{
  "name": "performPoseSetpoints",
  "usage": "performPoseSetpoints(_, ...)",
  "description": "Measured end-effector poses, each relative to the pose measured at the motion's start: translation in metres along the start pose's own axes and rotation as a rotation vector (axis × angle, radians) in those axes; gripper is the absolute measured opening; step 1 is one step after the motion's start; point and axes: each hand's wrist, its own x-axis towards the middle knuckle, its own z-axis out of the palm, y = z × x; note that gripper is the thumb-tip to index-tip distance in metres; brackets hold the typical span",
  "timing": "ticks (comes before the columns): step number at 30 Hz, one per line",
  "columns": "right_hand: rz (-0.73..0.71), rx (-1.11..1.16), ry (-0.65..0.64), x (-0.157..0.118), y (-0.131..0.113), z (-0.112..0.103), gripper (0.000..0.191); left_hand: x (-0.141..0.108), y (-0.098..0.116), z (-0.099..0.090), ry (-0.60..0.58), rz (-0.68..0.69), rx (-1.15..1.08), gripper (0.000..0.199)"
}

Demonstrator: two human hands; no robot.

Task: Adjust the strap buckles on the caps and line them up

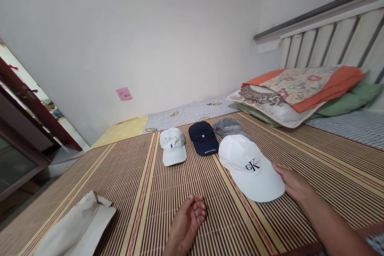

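A white baseball cap [249, 168] with black "CK" letters is gripped at the right side of its brim by my right hand [289, 180]. The fingers under the brim are hidden. My left hand [190, 218] rests low in the middle, palm turned inward, fingers loosely curled and holding nothing. Behind the held cap sits a grey cap [229, 127], partly covered by it. Beside that lies a navy cap [202, 138] with small white lettering. Further left is another white cap [173, 146] with a small dark emblem.
A striped bamboo mat [129, 176] covers the bed. At lower left lies a cream fabric bag [78, 224]. Pillows with an orange floral cover [309, 84] are stacked at right by the headboard [330, 40]. A pink note [124, 94] is on the wall.
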Motion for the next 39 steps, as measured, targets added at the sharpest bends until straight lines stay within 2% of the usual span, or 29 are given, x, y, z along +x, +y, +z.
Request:
performPoseSetpoints(3, 0.000, -0.124, 0.078, -0.007, -0.005, 0.000, 0.017, -0.001, 0.001, 0.002, 0.031, -0.016, 0.004, 0.030)
performPoseSetpoints(6, -0.012, -0.250, 0.101, -0.016, -0.013, 0.001, 0.021, 0.000, 0.001, 0.002, 0.032, -0.020, -0.010, 0.033)
performPoseSetpoints(14, 0.028, -0.467, -0.066, -0.037, -0.030, -0.002, 0.031, 0.002, -0.002, -0.003, 0.014, -0.005, -0.015, 0.032)
performPoseSetpoints(18, -0.068, -0.651, -0.047, -0.036, -0.034, -0.004, 0.031, 0.004, -0.002, -0.005, -0.014, 0.000, -0.020, 0.028)
performPoseSetpoints(24, -0.240, -0.814, 0.027, -0.029, -0.042, -0.001, 0.020, 0.007, -0.003, -0.008, -0.017, -0.007, -0.029, 0.029)
performPoseSetpoints(32, -0.311, -0.846, 0.020, -0.031, -0.039, -0.001, 0.019, 0.004, -0.003, -0.005, 0.003, 0.000, 0.001, 0.031)
performPoseSetpoints(39, -0.278, -0.708, 0.144, -0.021, -0.027, -0.004, 0.020, 0.007, -0.004, -0.007, -0.008, 0.010, -0.019, 0.031)
